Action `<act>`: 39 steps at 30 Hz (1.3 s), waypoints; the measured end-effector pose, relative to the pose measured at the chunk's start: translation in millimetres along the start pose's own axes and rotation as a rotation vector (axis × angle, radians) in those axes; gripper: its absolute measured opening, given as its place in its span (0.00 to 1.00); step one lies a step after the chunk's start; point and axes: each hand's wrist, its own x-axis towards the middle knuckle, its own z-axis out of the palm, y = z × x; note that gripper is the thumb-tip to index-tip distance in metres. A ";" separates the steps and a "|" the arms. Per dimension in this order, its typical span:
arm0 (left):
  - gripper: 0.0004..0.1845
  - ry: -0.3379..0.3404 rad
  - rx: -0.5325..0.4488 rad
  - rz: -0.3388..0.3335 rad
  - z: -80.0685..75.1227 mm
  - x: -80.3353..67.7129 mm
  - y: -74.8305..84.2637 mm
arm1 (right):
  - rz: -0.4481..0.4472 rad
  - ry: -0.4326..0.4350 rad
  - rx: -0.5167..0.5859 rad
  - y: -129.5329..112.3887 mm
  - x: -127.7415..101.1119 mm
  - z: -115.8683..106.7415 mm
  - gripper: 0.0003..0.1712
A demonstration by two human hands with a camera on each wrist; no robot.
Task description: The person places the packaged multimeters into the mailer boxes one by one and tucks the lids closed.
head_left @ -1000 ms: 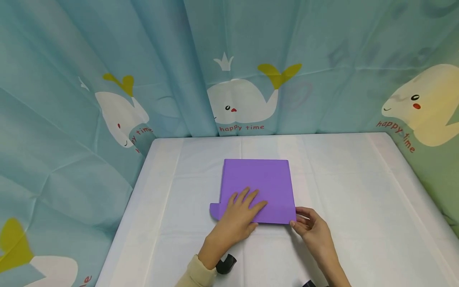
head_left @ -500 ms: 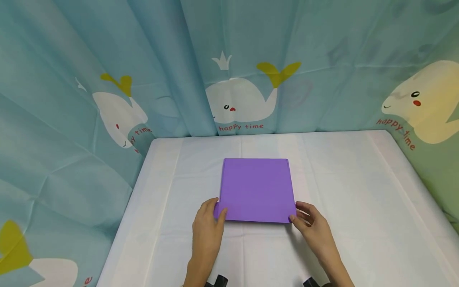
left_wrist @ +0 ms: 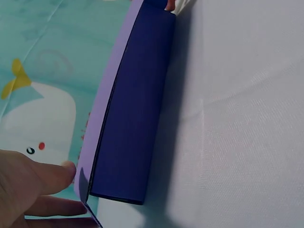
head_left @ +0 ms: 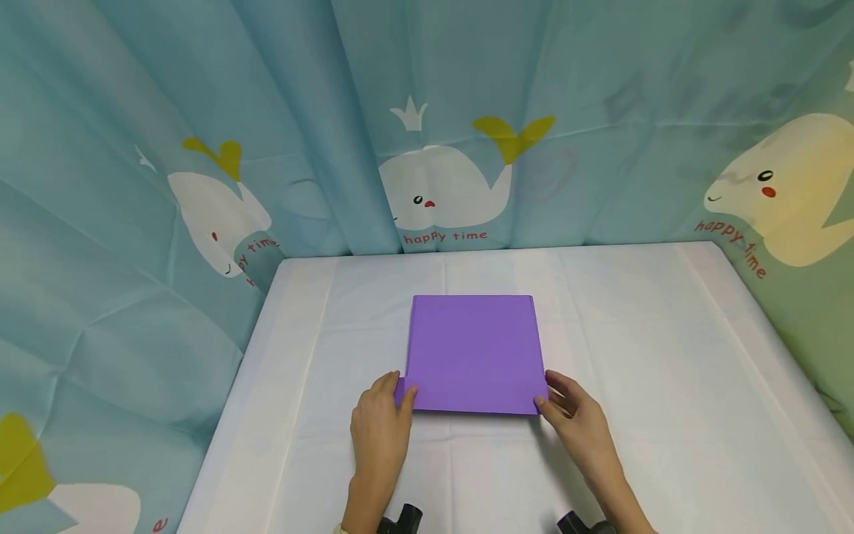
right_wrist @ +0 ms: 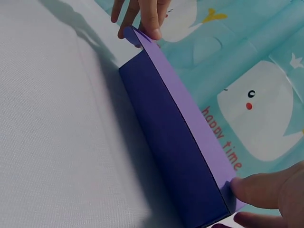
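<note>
A flat purple cardboard box [head_left: 475, 348] lies on the white-covered table, its lid over the top. At its near left corner my left hand [head_left: 380, 430] pinches a small side flap [head_left: 400, 391], thumb on the lid and fingers outside the flap. My right hand [head_left: 579, 426] grips the near right corner the same way, its thumb on the lid's front edge. Seen from the left wrist, the box's shaded front wall [left_wrist: 130, 109] stands below the lid's edge [left_wrist: 103, 104]. In the right wrist view the right thumb [right_wrist: 259, 190] presses the lid's corner.
A white cloth [head_left: 640, 356] covers the table. Behind and at the sides hangs a blue-green curtain [head_left: 300, 89] printed with whales. Black wrist devices [head_left: 402, 519] show at the bottom of the head view.
My left hand has moved off the top of the lid, leftward to the near left corner, and taken hold of the flap there, which now points less outward. The right hand stays at its corner.
</note>
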 end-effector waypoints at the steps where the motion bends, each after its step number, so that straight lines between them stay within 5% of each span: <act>1: 0.21 0.002 0.003 -0.004 0.7 0.8 -0.1 | 0.001 0.000 -0.004 0.3 0.3 0.2 0.33; 14: 0.17 -0.091 -0.047 -0.074 -1.2 5.8 7.5 | 0.007 0.005 -0.022 1.2 0.1 2.7 0.32; 39: 0.15 -0.167 -0.198 -0.094 -9.7 9.8 1.9 | -0.001 -0.020 -0.022 -0.7 0.3 -2.5 0.32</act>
